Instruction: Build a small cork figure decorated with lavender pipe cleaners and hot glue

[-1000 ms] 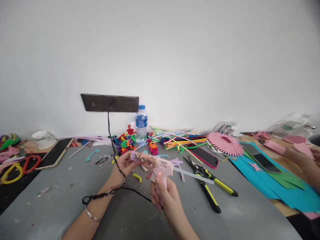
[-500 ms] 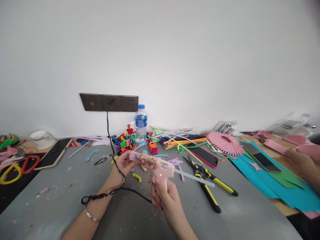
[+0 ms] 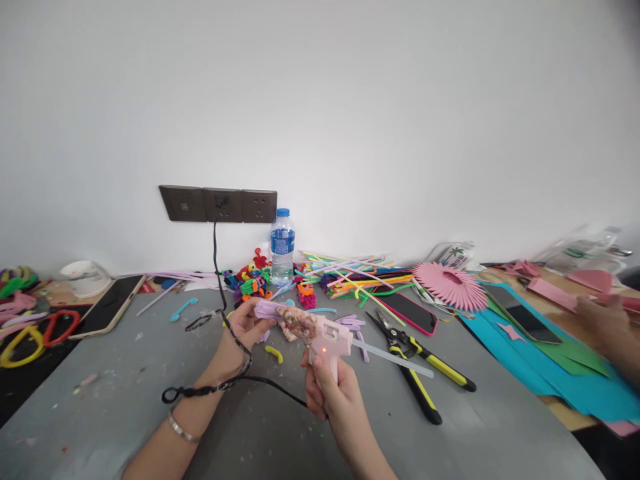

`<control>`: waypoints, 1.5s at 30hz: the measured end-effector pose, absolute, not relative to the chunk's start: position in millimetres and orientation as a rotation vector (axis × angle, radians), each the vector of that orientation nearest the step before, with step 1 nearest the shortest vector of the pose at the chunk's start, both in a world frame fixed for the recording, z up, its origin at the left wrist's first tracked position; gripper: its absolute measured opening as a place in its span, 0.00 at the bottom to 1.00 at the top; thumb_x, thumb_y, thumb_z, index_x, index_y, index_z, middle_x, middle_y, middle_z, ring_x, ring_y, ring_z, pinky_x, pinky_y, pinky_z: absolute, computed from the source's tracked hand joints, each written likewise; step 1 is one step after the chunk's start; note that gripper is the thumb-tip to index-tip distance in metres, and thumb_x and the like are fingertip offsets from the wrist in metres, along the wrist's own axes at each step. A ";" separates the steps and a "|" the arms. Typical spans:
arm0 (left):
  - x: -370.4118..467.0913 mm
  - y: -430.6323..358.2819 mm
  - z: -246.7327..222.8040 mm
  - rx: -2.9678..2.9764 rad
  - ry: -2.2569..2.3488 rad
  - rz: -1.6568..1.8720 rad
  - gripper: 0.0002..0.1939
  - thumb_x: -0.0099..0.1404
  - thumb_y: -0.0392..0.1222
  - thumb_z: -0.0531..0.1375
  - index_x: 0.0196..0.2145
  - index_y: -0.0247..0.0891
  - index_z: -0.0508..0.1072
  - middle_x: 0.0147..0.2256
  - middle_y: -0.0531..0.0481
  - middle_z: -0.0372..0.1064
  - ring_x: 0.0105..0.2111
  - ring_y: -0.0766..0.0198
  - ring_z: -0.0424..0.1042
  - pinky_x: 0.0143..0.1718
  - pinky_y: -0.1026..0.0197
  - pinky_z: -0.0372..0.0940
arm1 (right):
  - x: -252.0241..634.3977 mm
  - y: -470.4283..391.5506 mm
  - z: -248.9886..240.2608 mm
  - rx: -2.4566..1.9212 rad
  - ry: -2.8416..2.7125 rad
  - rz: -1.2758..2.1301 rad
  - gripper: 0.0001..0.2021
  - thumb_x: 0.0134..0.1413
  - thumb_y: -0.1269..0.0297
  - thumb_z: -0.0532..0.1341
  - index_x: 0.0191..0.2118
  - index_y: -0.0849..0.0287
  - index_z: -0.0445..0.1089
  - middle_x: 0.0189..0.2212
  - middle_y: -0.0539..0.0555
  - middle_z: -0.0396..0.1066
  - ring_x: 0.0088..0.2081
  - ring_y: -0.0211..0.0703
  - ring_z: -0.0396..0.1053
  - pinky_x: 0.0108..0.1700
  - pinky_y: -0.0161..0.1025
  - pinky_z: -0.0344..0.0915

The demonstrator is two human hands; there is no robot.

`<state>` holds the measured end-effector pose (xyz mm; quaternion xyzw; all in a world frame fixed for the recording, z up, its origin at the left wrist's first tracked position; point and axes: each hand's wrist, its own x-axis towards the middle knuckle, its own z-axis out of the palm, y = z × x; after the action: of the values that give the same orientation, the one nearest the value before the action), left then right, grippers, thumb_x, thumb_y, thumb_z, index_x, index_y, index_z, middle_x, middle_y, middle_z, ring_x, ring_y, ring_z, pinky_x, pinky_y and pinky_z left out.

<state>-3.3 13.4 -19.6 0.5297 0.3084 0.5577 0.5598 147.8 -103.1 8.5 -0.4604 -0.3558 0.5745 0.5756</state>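
Observation:
My right hand [image 3: 333, 393] is wrapped round the grip of a pink hot glue gun [image 3: 333, 339], whose small orange light glows. A clear glue stick [image 3: 393, 358] sticks out of its back end, and its front is crusted with brownish residue. Between the fingers of my left hand [image 3: 247, 328] is a lilac pipe cleaner piece [image 3: 270, 309], close to the gun's nozzle; whether they touch I cannot tell. The gun's black cord [image 3: 235, 381] runs across my left forearm. Below the nozzle lies a short yellow pipe cleaner piece [image 3: 273, 355].
Yellow-black pliers [image 3: 413, 370] lie open to the right, near a pink-edged phone [image 3: 407, 312]. Behind are a water bottle [image 3: 283, 248] and a heap of pipe cleaners [image 3: 367, 277]. Scissors [image 3: 55, 330] lie left. Another person's hand [image 3: 607, 327] holds pink material at the right.
The glue gun has shifted slightly right, and more of the lilac piece shows in my left hand. The other person's hand has moved a little.

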 end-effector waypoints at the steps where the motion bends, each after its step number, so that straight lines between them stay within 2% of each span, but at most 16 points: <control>1: -3.7 13.2 -19.4 1.245 0.730 1.313 0.17 0.52 0.45 0.72 0.38 0.37 0.77 0.37 0.47 0.80 0.37 0.60 0.77 0.40 0.62 0.70 | 147.8 -103.1 8.6 -1.079 -0.832 1.343 0.32 0.43 0.31 0.63 0.30 0.61 0.64 0.12 0.38 0.51 0.12 0.26 0.45 0.15 0.29 0.46; 8: -5.9 11.9 -18.5 1.188 0.769 1.265 0.18 0.53 0.46 0.72 0.40 0.36 0.77 0.36 0.46 0.80 0.36 0.59 0.77 0.39 0.61 0.72 | 153.2 -103.6 -2.4 -1.073 -0.857 1.360 0.29 0.49 0.34 0.61 0.32 0.61 0.64 0.13 0.38 0.52 0.12 0.26 0.46 0.16 0.29 0.47; 15: -4.7 11.3 -10.5 1.128 0.811 1.307 0.19 0.49 0.47 0.74 0.36 0.35 0.77 0.33 0.47 0.79 0.33 0.62 0.77 0.37 0.63 0.73 | 154.9 -103.9 -6.4 -1.093 -0.843 1.353 0.30 0.47 0.33 0.61 0.31 0.60 0.63 0.12 0.38 0.50 0.12 0.27 0.46 0.17 0.29 0.47; 23: -3.9 10.9 -7.0 1.073 0.814 1.333 0.21 0.46 0.47 0.75 0.35 0.34 0.77 0.31 0.47 0.80 0.31 0.61 0.78 0.35 0.63 0.74 | 156.7 -105.6 -8.3 -1.113 -0.827 1.324 0.29 0.48 0.34 0.61 0.31 0.60 0.63 0.12 0.39 0.51 0.12 0.27 0.47 0.16 0.30 0.48; 29: -7.6 11.4 -9.7 1.113 0.820 1.366 0.20 0.50 0.46 0.73 0.38 0.34 0.76 0.35 0.45 0.80 0.35 0.59 0.78 0.40 0.60 0.73 | 155.5 -107.8 0.5 -1.147 -0.805 1.279 0.29 0.48 0.34 0.62 0.32 0.61 0.65 0.13 0.38 0.50 0.13 0.27 0.46 0.17 0.30 0.46; 36: -4.2 14.9 -17.3 1.274 0.746 1.341 0.18 0.49 0.47 0.73 0.34 0.36 0.78 0.33 0.46 0.79 0.35 0.59 0.77 0.40 0.60 0.72 | 148.9 -110.3 16.0 -1.056 -0.798 1.274 0.27 0.50 0.38 0.63 0.35 0.62 0.66 0.13 0.38 0.49 0.14 0.26 0.43 0.18 0.30 0.43; 45: -2.2 14.6 -20.6 1.314 0.707 1.303 0.16 0.51 0.46 0.73 0.35 0.36 0.79 0.35 0.45 0.78 0.36 0.57 0.75 0.42 0.59 0.70 | 151.4 -106.4 10.4 -1.041 -0.884 1.356 0.28 0.51 0.36 0.61 0.35 0.62 0.67 0.13 0.39 0.51 0.13 0.27 0.45 0.16 0.29 0.45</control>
<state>-2.2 14.6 -20.6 0.5548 0.2985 0.5499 0.5483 151.4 -106.4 10.4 -0.4438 -0.3769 0.5782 0.5716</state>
